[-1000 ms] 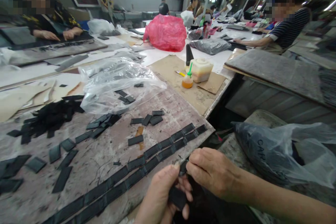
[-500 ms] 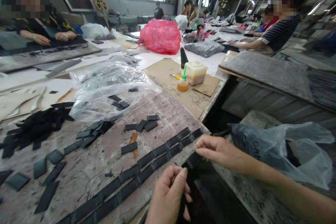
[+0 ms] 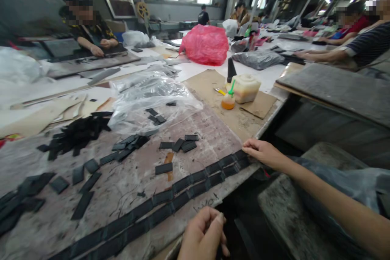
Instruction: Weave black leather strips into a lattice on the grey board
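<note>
Two rows of black rectangular pieces (image 3: 170,197) run diagonally along the near edge of a worn grey board (image 3: 122,187). My right hand (image 3: 263,152) reaches to the far right end of the rows, fingers together, pressing on the last black piece (image 3: 242,155) at the board's corner. My left hand (image 3: 204,235) is low at the front edge, fingers curled closed; dark material shows beside it, but what it grips is hidden. Loose black pieces (image 3: 178,145) lie in the middle of the board.
A heap of black pieces (image 3: 76,132) and a clear plastic bag (image 3: 152,97) lie behind. A glue bottle (image 3: 228,99) and a tub (image 3: 245,88) stand on cardboard. A red bag (image 3: 205,44) sits further back. Other people work at left and right. A plastic bag (image 3: 350,178) lies under my right arm.
My right hand has left my left hand and moved forward and up to the rows' right end, carrying a black piece there. My left hand has dropped lower. The camera has turned left.
</note>
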Motion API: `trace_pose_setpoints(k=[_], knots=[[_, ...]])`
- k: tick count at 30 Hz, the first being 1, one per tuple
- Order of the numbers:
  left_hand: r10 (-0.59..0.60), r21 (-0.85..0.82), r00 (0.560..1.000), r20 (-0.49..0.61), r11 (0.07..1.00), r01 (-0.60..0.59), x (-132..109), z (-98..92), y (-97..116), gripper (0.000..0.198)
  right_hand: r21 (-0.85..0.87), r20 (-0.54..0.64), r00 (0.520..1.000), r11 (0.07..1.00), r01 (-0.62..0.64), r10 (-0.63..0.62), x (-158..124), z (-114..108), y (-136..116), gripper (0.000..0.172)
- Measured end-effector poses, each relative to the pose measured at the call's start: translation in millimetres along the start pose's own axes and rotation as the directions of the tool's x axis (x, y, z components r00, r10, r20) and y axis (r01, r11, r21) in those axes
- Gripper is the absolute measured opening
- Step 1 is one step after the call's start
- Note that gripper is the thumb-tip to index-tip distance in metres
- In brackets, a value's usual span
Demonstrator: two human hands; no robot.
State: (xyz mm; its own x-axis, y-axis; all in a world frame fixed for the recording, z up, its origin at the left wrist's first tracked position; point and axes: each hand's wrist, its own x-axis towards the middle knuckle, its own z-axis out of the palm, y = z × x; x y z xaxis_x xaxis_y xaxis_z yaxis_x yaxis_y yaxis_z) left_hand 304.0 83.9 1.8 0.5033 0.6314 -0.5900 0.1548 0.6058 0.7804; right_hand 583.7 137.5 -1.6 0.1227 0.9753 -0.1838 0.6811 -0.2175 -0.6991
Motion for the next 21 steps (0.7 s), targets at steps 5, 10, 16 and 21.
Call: trace_pose_setpoints(k=[5, 10, 16, 21], knots=[[-0.039, -0.092, 0.999, -0.032, 0.995, 0.035, -1, -0.1, -3, 0.043, -0.236, -0.049, 0.995, 0.969, 0.069, -0.083, 5, 0, 11, 0.033], [-0.032, -0.140, 0.996, -0.078, 0.990, 0.021, -5, -10.8, -5, 0.047, -0.488, -0.039, 0.985, 0.863, 0.128, -0.168, 4, -4, 7, 0.028], [0.129, -0.153, 0.982, -0.141, 0.977, -0.151, -15, -54.4, 18, 0.039, -0.565, -0.011, 0.906, 0.750, 0.344, -0.423, 23, 18, -39, 0.026], [0.269, -0.065, 0.899, -0.345, 0.949, -0.309, -12, -88.2, 35, 0.039, -0.465, 0.088, 0.754, 0.642, 0.609, -0.651, 64, 72, -77, 0.040]])
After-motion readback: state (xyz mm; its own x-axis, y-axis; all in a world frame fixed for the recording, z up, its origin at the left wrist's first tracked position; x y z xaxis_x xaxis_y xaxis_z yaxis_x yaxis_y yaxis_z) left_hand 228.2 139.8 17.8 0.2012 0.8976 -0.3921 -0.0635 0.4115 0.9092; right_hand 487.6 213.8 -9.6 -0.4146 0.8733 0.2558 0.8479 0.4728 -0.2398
